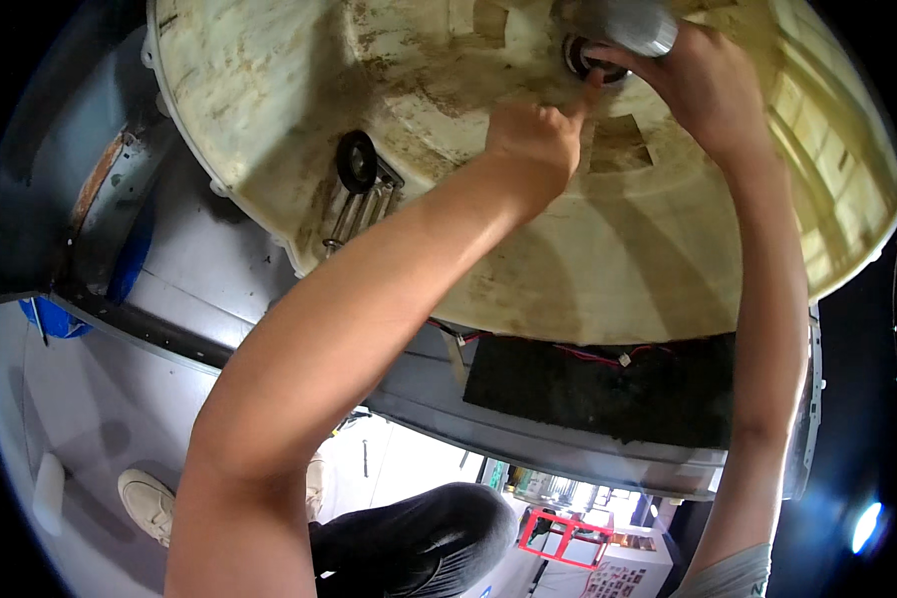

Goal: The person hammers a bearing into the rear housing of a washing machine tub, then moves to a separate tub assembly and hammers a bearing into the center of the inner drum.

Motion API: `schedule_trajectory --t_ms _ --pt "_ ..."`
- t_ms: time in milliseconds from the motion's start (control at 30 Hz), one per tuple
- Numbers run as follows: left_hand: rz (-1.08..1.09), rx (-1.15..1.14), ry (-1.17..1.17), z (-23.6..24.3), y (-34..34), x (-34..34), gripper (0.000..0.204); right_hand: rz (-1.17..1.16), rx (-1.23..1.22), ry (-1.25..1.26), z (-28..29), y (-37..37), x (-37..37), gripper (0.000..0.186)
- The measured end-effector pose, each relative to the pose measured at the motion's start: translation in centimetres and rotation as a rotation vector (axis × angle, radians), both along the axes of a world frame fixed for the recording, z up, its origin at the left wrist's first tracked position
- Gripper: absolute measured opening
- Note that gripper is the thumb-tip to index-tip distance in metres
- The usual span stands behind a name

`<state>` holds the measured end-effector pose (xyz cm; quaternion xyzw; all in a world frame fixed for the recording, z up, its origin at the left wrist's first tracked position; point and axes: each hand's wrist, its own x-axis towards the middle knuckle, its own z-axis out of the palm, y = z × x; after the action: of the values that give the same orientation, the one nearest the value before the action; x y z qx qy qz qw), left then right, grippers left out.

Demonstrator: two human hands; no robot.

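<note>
One finger of curled left hand point(534, 138) is probably testing the ring point(573, 60) in the tub point(608, 254), whether right hand point(716, 95) is gripping the cylinder point(636, 22) I cannot tell, and next move is probably needing care.

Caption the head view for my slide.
Left hand and right hand at a dark ring inside a stained cream tub, near a metal cylinder.

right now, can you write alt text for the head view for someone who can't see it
The left hand extends an index finger to a dark ring inside a large, stained cream tub; the right hand seems to hold a silvery rounded object. A round black part and metal rods sit further left.
</note>
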<state>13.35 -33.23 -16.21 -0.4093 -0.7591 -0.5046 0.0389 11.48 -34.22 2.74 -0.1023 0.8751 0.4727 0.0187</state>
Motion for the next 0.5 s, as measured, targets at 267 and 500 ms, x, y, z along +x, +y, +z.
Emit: schedule_trajectory --t_ms 267,500 --pt "0.000 -0.047 0.034 0.1 -0.2 -0.4 0.088 0.140 -0.046 0.280 -0.1 -0.5 2.0 0.045" --pt "-0.043 -0.160 0.007 0.6 -1.0 -1.2 0.085 -0.080 -0.309 0.512 1.3 1.5 3.9 0.028"
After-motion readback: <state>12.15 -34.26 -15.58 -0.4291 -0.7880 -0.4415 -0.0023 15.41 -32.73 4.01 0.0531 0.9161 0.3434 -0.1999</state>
